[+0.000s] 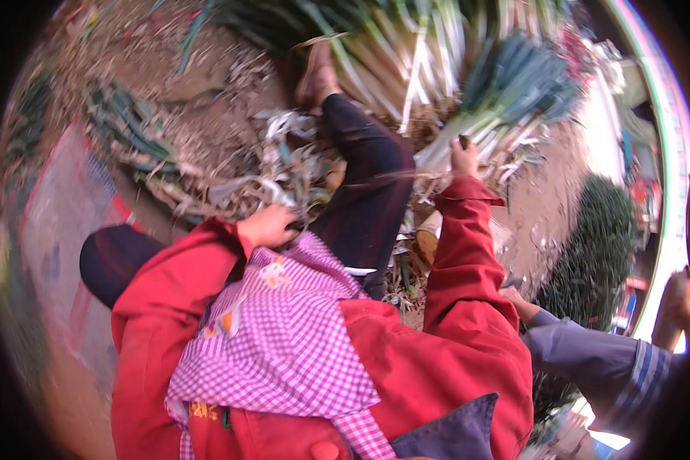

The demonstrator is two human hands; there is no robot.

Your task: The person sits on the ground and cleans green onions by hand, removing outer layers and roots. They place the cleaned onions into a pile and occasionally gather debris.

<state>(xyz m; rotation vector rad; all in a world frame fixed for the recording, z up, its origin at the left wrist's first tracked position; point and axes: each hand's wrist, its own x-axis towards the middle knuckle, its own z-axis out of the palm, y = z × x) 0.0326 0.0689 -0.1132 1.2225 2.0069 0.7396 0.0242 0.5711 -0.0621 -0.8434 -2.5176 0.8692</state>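
My right hand (464, 156) reaches out to a bundle of green onions (512, 86) with white stems and blue-green leaves. Its fingers are at the stems, with a small dark thing by the fingertips; blur hides whether they grip. My left hand (269, 226) is curled above my lap, at the upper edge of the purple checked apron (287, 345). Whether anything is in it cannot be made out. Beyond my bent leg (368, 172) lies a larger heap of green onions (414, 52), roots towards me.
Stripped leaves and peelings (287, 149) litter the dirt ground (207, 63). More onion leaves (123, 121) lie at left, beside a woven plastic sheet (69, 241). A dark green heap (592, 253) stands at right, near another person's grey-clad leg (586, 351).
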